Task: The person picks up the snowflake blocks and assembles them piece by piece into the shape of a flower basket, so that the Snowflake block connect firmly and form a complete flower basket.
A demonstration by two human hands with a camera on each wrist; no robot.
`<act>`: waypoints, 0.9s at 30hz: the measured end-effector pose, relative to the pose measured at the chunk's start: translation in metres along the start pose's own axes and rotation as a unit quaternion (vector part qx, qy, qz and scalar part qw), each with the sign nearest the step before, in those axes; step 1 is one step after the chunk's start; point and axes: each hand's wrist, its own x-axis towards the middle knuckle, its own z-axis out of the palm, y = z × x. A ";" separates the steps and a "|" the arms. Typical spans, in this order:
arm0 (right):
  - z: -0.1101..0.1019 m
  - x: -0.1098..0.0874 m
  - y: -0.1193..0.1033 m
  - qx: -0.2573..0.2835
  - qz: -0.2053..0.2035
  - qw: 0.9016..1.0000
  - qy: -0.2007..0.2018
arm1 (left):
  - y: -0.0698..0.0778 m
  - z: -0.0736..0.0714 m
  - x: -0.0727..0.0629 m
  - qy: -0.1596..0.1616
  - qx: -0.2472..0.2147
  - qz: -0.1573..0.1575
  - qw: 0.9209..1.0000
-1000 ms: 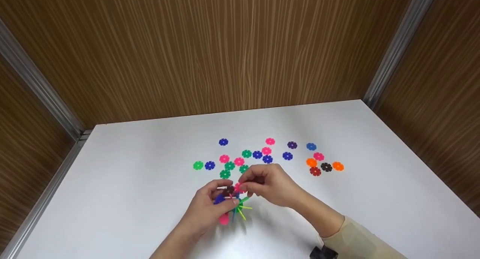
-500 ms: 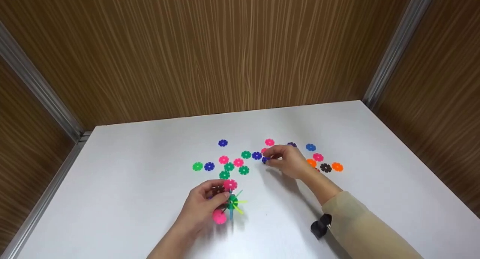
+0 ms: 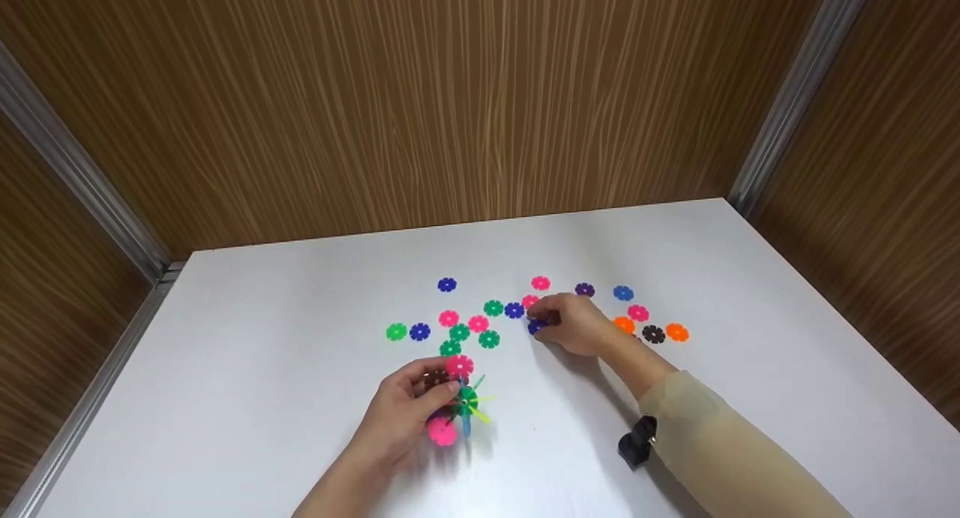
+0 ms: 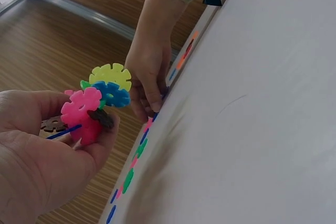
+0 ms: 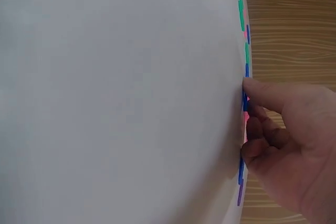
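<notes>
Wood-grained panels (image 3: 480, 97) stand behind a white table (image 3: 262, 338).

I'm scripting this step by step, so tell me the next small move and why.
Probably lift the dark blue disc off the table: the right hand is down at it, and the left hand holds a cluster of joined discs that could take another.

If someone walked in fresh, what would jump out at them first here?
Probably the bright cluster of joined notched discs in the left hand's grip, low in the middle of the head view. Next, the loose coloured discs scattered on the white table beyond it, with the right hand's grip at a dark blue disc.
</notes>
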 end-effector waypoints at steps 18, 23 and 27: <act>0.008 -0.062 -0.063 0.252 -0.153 0.954 -0.049 | 0.000 0.002 0.000 -0.002 -0.027 -0.006 1.000; 0.020 -0.072 -0.076 0.256 -0.175 0.950 -0.031 | 0.001 0.003 -0.002 -0.011 -0.027 -0.005 1.000; 0.024 -0.075 -0.078 0.257 -0.181 0.949 -0.023 | 0.002 0.005 -0.002 -0.008 -0.009 -0.014 1.000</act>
